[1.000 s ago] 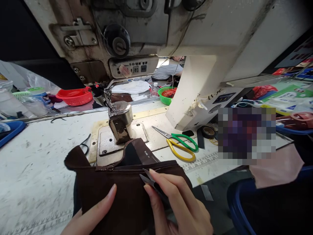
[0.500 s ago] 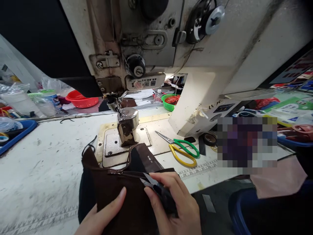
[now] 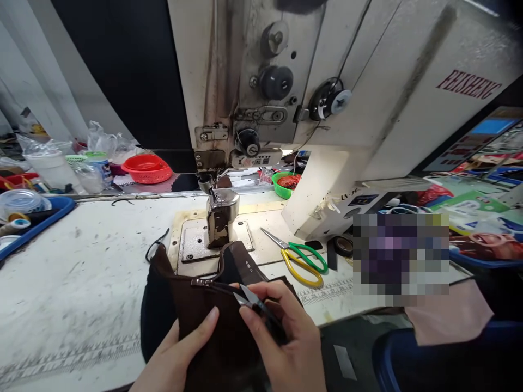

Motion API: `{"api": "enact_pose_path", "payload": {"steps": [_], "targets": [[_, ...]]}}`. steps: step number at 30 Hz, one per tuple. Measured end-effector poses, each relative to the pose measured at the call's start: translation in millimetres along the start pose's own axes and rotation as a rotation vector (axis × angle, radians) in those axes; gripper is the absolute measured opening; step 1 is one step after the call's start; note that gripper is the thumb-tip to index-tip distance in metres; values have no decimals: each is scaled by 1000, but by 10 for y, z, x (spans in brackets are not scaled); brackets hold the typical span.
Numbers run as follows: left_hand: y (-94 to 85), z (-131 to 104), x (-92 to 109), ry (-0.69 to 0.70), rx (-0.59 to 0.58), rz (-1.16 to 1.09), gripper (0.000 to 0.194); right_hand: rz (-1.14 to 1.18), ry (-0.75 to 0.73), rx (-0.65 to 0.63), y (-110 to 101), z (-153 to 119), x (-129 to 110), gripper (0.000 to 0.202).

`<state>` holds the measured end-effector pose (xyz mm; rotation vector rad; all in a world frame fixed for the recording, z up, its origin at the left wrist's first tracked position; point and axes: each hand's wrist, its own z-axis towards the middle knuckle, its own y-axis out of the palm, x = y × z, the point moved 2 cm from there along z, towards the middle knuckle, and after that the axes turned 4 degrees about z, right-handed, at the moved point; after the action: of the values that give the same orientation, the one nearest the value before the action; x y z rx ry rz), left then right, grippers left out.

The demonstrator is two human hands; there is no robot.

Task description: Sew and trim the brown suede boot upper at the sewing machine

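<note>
My left hand (image 3: 186, 344) grips a dark brown leather shoe upper (image 3: 220, 348), thumb lying on its outer face and the fingers hidden behind. A zipper (image 3: 202, 282) with its pull runs along the upper's top edge, and a flap with small white printing rises beyond it. In my right hand (image 3: 281, 326) is a pair of thread snips (image 3: 255, 302). Their blades point left, slightly apart, close to the zipper edge; whether they touch it I cannot tell. Part of the snips is hidden in my palm.
A post-bed sewing machine (image 3: 223, 209) stands just past the upper. Scissors (image 3: 302, 261) with green and yellow handles lie right of it, beside a black tape roll (image 3: 343, 246). A blue tray (image 3: 61, 209) sits at the left; red (image 3: 147, 169) and green (image 3: 281, 188) baskets are behind.
The view has tilted up, showing more of the machine head, and the scene has shifted slightly. Both hands keep their hold, with the snips still by the zipper edge.
</note>
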<state>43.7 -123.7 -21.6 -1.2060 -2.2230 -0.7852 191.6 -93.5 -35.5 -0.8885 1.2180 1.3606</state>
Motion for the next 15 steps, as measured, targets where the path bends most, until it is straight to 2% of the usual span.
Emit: {"api": "enact_pose_path", "payload": {"steps": [3,5,11,13,15], "targets": [[10,70,2,-1,27,9,56,263,149,-86,-62,24,38,29],[21,103,25,30,31,1,54,296,167,-66,-120,58,21,34],[-18,20,111,50,50,10,56,-99,-40,129,-160,49,-125,26],[-37,-19,134,34,51,41,58,-242,-140,143,-184,13,-114,23],[-45,-44,146,14,38,68,60,-377,-269,93,-206,-16,-80,20]]}}
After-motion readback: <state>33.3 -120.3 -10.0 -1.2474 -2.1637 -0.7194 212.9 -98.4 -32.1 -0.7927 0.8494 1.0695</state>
